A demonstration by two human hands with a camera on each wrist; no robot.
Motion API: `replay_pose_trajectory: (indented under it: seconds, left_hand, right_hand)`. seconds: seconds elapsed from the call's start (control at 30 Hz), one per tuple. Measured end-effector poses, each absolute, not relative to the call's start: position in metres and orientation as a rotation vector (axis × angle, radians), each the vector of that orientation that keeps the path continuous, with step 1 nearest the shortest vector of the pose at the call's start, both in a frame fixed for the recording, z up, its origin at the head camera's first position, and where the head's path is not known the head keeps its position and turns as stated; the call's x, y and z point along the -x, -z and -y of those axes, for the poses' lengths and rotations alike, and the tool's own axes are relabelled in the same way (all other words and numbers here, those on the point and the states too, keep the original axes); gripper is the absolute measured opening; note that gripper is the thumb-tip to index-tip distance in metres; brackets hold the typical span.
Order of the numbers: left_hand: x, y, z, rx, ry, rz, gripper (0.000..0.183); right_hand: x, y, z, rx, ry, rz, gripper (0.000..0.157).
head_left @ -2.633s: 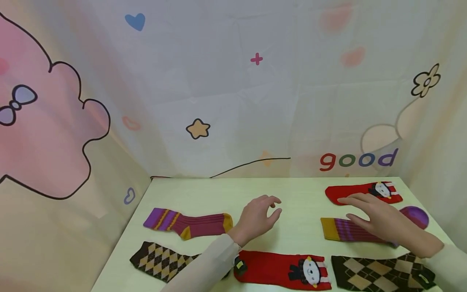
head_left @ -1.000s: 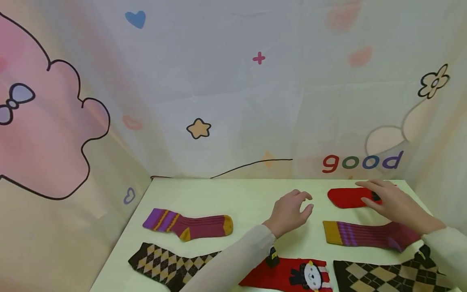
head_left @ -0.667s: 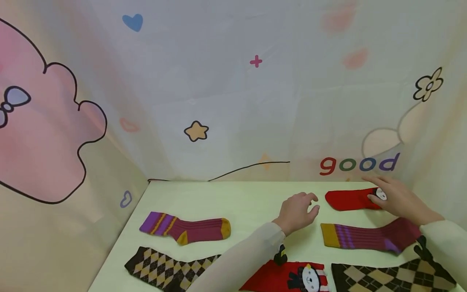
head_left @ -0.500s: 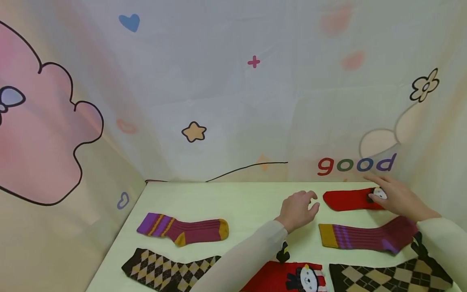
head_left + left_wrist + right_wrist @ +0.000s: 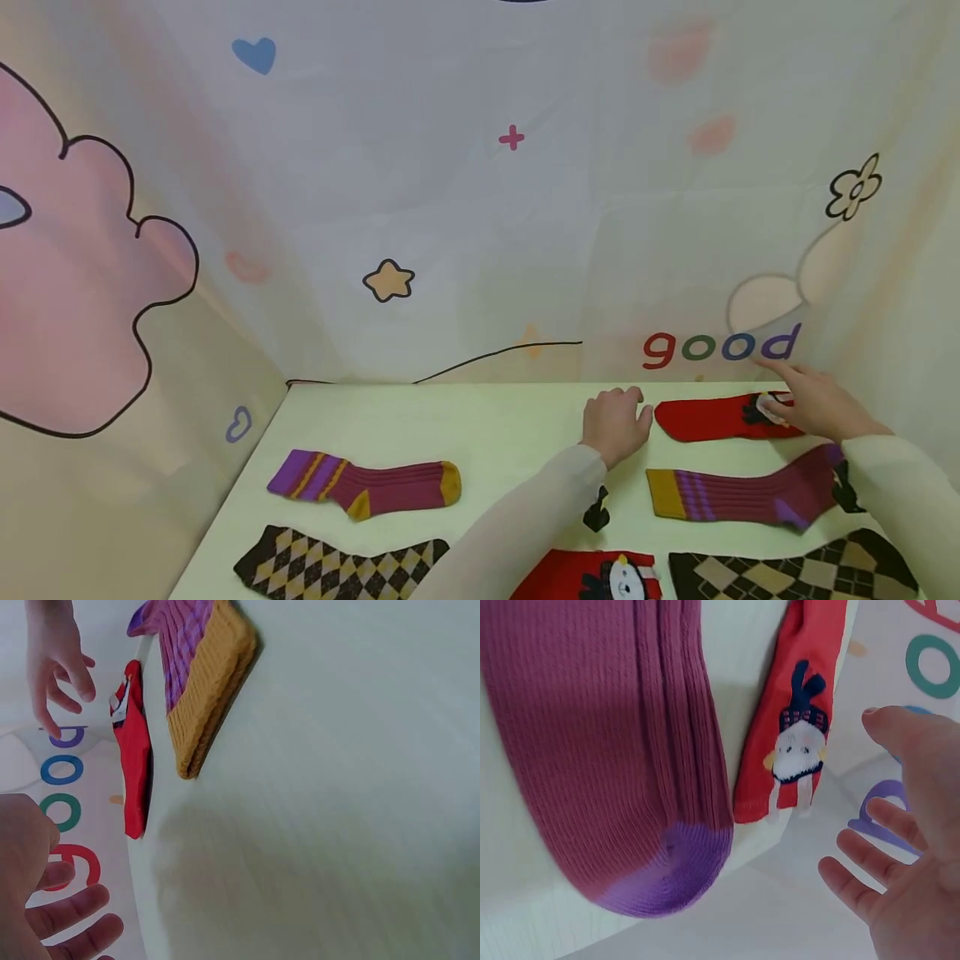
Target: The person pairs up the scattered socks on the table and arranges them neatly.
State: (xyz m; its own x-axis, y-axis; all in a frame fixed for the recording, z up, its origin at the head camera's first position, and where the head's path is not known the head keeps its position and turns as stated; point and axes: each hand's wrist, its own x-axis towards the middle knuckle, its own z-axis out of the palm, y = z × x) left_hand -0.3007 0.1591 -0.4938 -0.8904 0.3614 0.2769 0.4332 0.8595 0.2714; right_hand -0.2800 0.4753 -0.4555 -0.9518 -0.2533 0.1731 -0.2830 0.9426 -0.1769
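Note:
My right hand (image 5: 825, 406) hovers over the patterned end of the far red sock (image 5: 697, 418), fingers loosely spread. In the right wrist view a gap shows between that hand and the red sock's animal face (image 5: 799, 750). My left hand (image 5: 617, 425) is in the air just left of the red sock's plain end, with loosely bent fingers and nothing held. Nearer me lies a maroon sock (image 5: 735, 496) with a mustard cuff and purple stripes; its mustard end (image 5: 214, 682) shows large in the left wrist view.
On the left of the pale table (image 5: 517, 500) lie another maroon sock (image 5: 401, 487) and a brown argyle sock (image 5: 330, 562). A second red sock (image 5: 577, 575), partly behind the left sleeve, and a larger argyle sock (image 5: 795, 567) lie in front. A printed curtain (image 5: 465, 192) stands behind.
My left hand has moved right, toward the far red sock. The right hand has moved away from me, from above the maroon sock to the red sock's patterned end. The socks lie as before.

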Motion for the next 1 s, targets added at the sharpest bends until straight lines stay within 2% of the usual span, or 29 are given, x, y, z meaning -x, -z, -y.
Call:
replay_pose_trajectory:
  seconds: [0.2,0.43,0.53,1.0]
  left_hand:
    - [0.311,0.498,-0.17,0.532,0.484,2.843,0.03]
    - [0.316,0.498,-0.184,0.409,0.407,2.948,0.036]
    - [0.317,0.501,-0.189,0.337,0.389,2.986,0.038]
    - [0.325,0.51,-0.207,0.282,0.252,3.078,0.041]
  right_hand:
    - [0.289,0.456,-0.485,-0.332,-0.314,3.015,0.069]
    - [0.296,0.459,-0.503,-0.283,-0.382,3.07,0.044]
    - [0.299,0.459,-0.506,-0.262,-0.406,3.11,0.038]
    - [0.306,0.466,-0.496,-0.219,-0.409,3.156,0.047]
